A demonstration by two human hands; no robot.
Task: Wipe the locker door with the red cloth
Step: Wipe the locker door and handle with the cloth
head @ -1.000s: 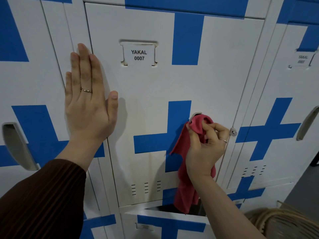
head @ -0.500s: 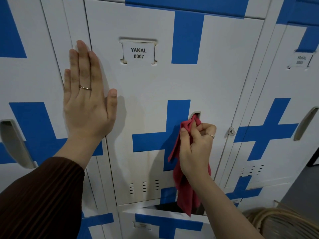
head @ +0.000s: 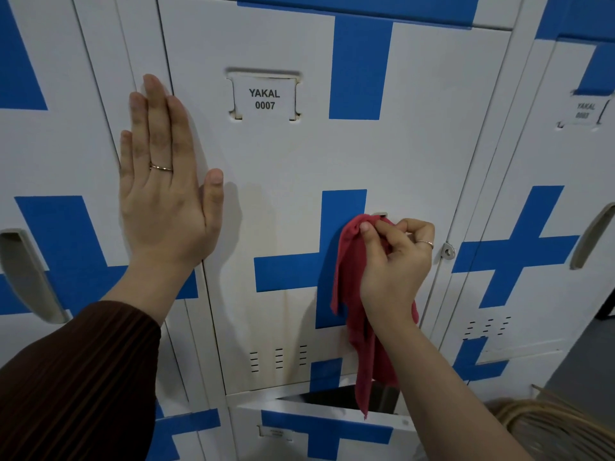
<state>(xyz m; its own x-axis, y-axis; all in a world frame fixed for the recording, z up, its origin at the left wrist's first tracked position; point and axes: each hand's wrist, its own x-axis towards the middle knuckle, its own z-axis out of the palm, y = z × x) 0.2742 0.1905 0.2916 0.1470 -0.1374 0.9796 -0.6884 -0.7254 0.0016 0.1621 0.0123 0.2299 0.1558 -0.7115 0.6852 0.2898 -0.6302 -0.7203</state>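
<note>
right hand (head: 394, 261) — pinches the red cloth (head: 352, 277) against the locker door (head: 299, 181) at its handle recess | cloth hangs below the fist | left hand (head: 166, 194) — flat, fingers straight, pressed on the door's left edge

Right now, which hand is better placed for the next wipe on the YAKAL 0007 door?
Right. The right hand grips the red cloth against the locker door. The left hand lies flat and open at the door's left edge, holding nothing.
</note>
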